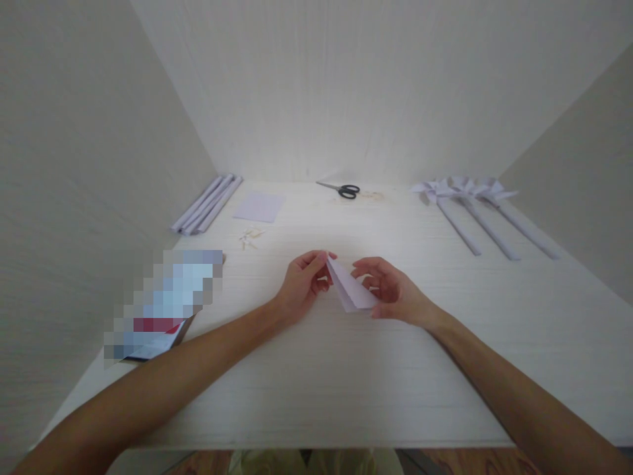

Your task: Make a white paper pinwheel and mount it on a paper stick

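Observation:
A folded piece of pale lilac paper (350, 288) is held just above the middle of the white table (316, 389). My left hand (302, 282) pinches its upper left corner between thumb and fingers. My right hand (390, 290) grips its right edge, fingers curled behind it and thumb in front. The paper stands tilted, folded into a narrow pointed shape.
Three finished paper pinwheels (465, 191) on rolled sticks lie at the back right. Black scissors (343, 190) lie at the back centre, a flat paper sheet (259, 206) and rolled paper sticks (208, 203) at the back left. Small pins (250, 236) and a blurred booklet (163, 303) sit left. Walls enclose three sides.

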